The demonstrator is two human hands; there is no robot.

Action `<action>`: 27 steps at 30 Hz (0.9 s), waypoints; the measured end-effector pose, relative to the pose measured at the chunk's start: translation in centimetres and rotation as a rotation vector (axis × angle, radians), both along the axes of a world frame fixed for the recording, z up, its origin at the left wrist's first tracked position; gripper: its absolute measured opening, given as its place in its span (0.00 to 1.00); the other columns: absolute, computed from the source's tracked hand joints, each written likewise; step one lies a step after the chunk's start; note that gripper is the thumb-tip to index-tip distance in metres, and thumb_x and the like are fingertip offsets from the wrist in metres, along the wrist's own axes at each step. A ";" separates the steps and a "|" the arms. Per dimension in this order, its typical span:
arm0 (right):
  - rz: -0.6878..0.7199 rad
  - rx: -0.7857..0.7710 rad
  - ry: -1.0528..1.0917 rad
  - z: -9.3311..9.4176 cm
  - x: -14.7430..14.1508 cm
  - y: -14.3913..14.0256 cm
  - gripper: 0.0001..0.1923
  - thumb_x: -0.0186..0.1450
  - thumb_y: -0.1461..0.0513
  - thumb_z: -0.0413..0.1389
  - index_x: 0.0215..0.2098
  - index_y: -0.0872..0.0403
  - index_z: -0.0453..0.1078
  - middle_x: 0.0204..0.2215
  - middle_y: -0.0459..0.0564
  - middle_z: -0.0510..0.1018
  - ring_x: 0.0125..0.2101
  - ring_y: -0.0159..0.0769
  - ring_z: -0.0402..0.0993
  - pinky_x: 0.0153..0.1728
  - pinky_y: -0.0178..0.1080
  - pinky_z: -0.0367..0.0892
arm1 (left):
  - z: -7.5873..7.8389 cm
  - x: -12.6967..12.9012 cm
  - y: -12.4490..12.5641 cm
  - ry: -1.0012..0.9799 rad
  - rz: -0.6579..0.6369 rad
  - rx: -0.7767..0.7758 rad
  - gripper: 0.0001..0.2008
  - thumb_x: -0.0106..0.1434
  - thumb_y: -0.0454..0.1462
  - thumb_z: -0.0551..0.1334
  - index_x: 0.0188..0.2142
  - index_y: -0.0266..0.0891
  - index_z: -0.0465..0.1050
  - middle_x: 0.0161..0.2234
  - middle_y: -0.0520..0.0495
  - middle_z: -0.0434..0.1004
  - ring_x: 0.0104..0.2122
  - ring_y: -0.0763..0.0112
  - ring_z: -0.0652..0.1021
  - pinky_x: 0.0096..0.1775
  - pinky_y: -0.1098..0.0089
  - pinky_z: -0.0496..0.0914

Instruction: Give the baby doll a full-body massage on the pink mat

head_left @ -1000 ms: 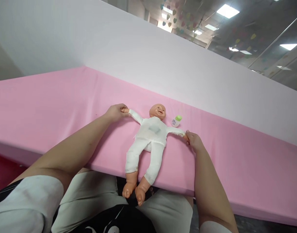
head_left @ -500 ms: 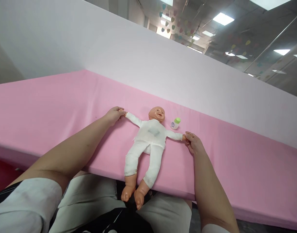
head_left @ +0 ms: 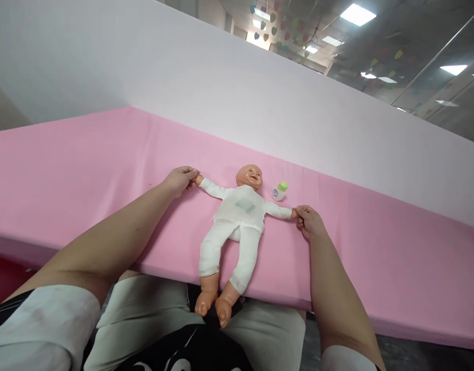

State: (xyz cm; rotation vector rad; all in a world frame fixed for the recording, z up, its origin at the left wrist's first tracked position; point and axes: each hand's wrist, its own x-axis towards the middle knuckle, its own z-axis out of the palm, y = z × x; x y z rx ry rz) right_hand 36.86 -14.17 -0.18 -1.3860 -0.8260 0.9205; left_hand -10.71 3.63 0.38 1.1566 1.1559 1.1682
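**Doll's arms held out, both grips unbroken**

The baby doll with tan plastic head and feet and white cloth body (head_left: 240, 208) lies face up on the pink padded surface (head_left: 376, 247), its feet past the near edge at 6 to 7 o'clock from its torso. At 10 o'clock, the person's left hand (head_left: 182, 180) pinches one doll hand, covering more of it than a second ago; at 3 o'clock, the right hand (head_left: 309, 221) grips the other. The arms remain spread. The small translucent bottle with lime-green cap (head_left: 279, 191) still sits at 2 o'clock, apart from both hands.
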 end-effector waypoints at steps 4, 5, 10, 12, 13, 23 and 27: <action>-0.026 -0.001 -0.032 -0.1 -0.2 0.1 0.25 0.53 0.44 0.73 0.33 0.52 0.72 0.25 0.43 0.78 0.14 0.20 0.54 0.12 0.28 0.49 | -0.1 0.1 0.2 0.014 0.015 -0.019 0.06 0.61 0.39 0.68 0.35 0.38 0.78 0.27 0.46 0.77 0.20 0.74 0.71 0.22 0.72 0.65; -0.036 -0.007 -0.033 -0.1 -0.2 0.2 0.25 0.55 0.44 0.72 0.33 0.52 0.72 0.22 0.42 0.75 0.14 0.20 0.52 0.12 0.28 0.49 | -0.1 0.1 0.3 0.016 0.022 -0.028 0.06 0.61 0.38 0.68 0.36 0.37 0.78 0.27 0.45 0.77 0.20 0.73 0.72 0.22 0.72 0.66; -0.059 -0.014 -0.002 -0.4 0.3 0.4 0.21 0.55 0.51 0.73 0.40 0.53 0.77 0.21 0.41 0.73 0.17 0.23 0.59 0.15 0.27 0.56 | -0.1 0.0 0.5 -0.038 0.024 -0.078 0.09 0.60 0.32 0.68 0.41 0.35 0.78 0.27 0.45 0.77 0.21 0.72 0.74 0.26 0.70 0.71; -0.005 0.004 0.033 -0.4 0.5 0.3 0.22 0.53 0.55 0.74 0.43 0.53 0.77 0.27 0.43 0.77 0.20 0.24 0.66 0.19 0.28 0.64 | -0.1 -0.1 0.5 -0.063 0.022 -0.089 0.13 0.59 0.30 0.68 0.44 0.35 0.77 0.28 0.45 0.77 0.22 0.72 0.75 0.27 0.70 0.73; 0.024 0.011 0.048 -0.4 0.6 0.3 0.23 0.51 0.57 0.75 0.43 0.52 0.77 0.29 0.44 0.79 0.22 0.25 0.69 0.21 0.29 0.67 | -0.1 -0.1 0.5 -0.068 0.022 -0.091 0.14 0.58 0.29 0.69 0.45 0.35 0.77 0.28 0.46 0.77 0.22 0.72 0.75 0.28 0.69 0.73; 0.009 -0.031 -0.109 -0.1 -0.5 0.2 0.24 0.53 0.47 0.74 0.30 0.50 0.68 0.15 0.38 0.68 0.13 0.24 0.55 0.11 0.30 0.50 | 0.0 -0.1 0.2 0.001 0.007 -0.021 0.09 0.57 0.36 0.73 0.33 0.38 0.74 0.27 0.46 0.77 0.22 0.73 0.73 0.24 0.72 0.67; -0.013 -0.032 -0.141 -0.3 -0.6 0.3 0.26 0.59 0.40 0.68 0.30 0.50 0.69 0.13 0.36 0.63 0.12 0.24 0.52 0.11 0.30 0.48 | -0.2 0.0 0.5 0.008 0.019 -0.023 0.08 0.61 0.39 0.72 0.33 0.38 0.75 0.27 0.46 0.77 0.21 0.74 0.72 0.22 0.72 0.67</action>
